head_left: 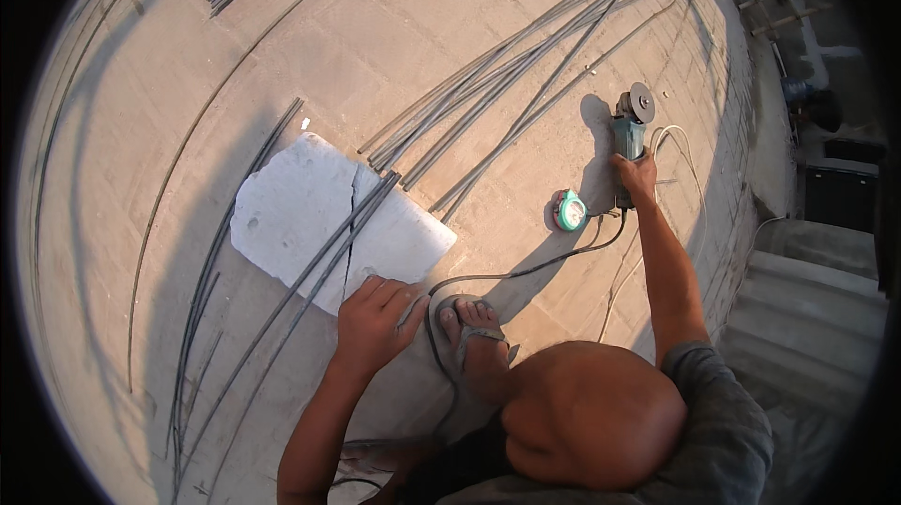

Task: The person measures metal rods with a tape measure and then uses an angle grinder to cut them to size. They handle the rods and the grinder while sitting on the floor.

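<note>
My right hand (638,176) is wrapped round the rear body of an angle grinder (629,137). The grinder's disc (642,102) faces up at the far end, away from me. My left hand (374,319) rests its fingertips at the near edge of a cracked white stone slab (282,195), thumb apart from the fingers. Nothing shows in that hand. Two thin metal rods (381,191) lie across the slab beside the crack, running toward the lower left. A black cord (507,276) trails from the grinder past my foot.
A round green-and-white tape measure (570,210) sits on the floor left of the grinder. Beyond the slab lies a loose bundle of long rods (526,64). More rods (239,195) run along the slab's left. A pale cable (693,162) loops at the right, near concrete steps (807,294).
</note>
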A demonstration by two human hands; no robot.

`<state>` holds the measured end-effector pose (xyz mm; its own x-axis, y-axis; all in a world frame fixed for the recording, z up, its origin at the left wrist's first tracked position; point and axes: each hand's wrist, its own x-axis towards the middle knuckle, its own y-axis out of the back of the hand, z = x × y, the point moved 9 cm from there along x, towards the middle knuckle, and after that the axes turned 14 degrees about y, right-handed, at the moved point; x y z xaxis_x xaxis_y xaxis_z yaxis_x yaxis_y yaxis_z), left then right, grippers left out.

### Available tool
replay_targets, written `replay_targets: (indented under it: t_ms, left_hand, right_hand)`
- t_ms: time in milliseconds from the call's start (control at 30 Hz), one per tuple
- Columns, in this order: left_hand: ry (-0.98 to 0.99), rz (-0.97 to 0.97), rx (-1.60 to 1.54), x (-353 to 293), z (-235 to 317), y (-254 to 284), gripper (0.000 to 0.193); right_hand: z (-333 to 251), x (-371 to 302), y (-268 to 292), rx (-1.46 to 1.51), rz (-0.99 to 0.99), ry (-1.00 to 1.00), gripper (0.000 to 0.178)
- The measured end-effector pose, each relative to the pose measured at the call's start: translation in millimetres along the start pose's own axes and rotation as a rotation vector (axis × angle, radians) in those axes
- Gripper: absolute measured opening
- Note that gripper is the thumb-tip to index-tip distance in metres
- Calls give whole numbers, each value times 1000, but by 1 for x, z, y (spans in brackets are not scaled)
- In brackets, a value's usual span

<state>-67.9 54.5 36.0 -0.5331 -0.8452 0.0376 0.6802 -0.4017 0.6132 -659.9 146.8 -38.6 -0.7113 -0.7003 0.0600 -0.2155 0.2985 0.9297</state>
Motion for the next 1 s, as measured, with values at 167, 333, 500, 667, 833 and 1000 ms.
replay_targets:
  t_ms: [167,333,500,667,833,1000]
  left_hand:
    - [-121,-135,87,15,1,-32,21]
    - [-168,-201,158,28,-10,-56,25]
    - [-179,-253,270,28,-16,-64,29]
    - [-172,-288,391,25,-15,-67,33]
    - [-147,-300,400,26,-17,-69,32]
    - [-102,-306,372,34,-12,-67,28]
  right_hand:
    - [-11,-2,-15,-84,9,-1,74]
    - [-23,-8,-13,-174,37,-126,75]
    - [-15,-12,-18,-200,17,-149,83]
    - [-26,-18,-21,-153,-1,-181,81]
    - [-36,-15,-15,-176,49,-125,77]
    - [-47,-14,-11,-82,13,-166,72]
